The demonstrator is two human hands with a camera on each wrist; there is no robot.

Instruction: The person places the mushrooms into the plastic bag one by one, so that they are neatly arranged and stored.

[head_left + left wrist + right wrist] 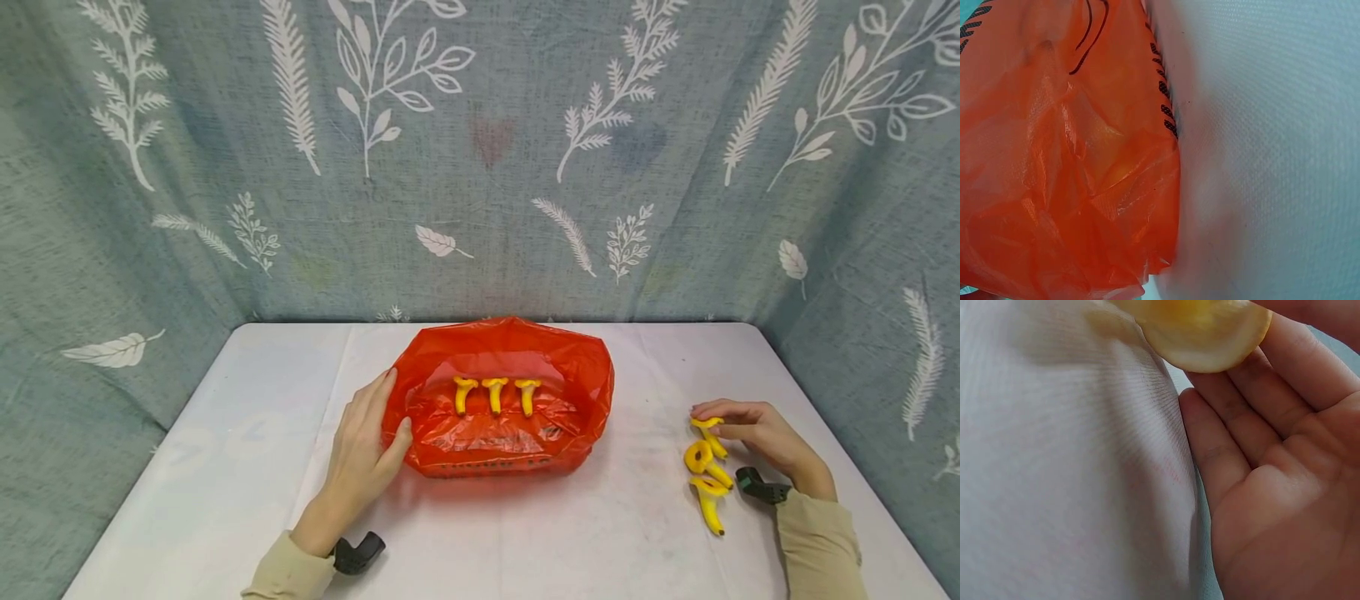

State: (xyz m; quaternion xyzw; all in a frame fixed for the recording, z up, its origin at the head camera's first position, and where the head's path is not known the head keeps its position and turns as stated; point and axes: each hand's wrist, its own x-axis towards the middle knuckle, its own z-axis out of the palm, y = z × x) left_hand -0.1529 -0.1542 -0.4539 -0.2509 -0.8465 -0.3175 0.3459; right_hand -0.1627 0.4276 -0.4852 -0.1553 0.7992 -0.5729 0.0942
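A red plastic bag (495,454) lies on the table with its mouth spread wide and dark print along its front. Three yellow chanterelle mushrooms (495,395) sit in a row inside it, caps toward the back. My left hand (360,446) holds the bag's left edge, thumb at the front corner; the left wrist view is filled mostly by the bag's side (1072,187). At the right, my right hand (765,433) pinches the cap of a chanterelle (708,433) between thumb and fingers. In the right wrist view the chanterelle's pale cap (1210,347) shows at the fingertips.
Two more chanterelles, one with a hollow cap (699,456) and another nearest the front (708,504), lie just below the right hand. A white cloth covers the table (585,542). Behind and beside it hangs a grey-green leaf-patterned curtain (480,208).
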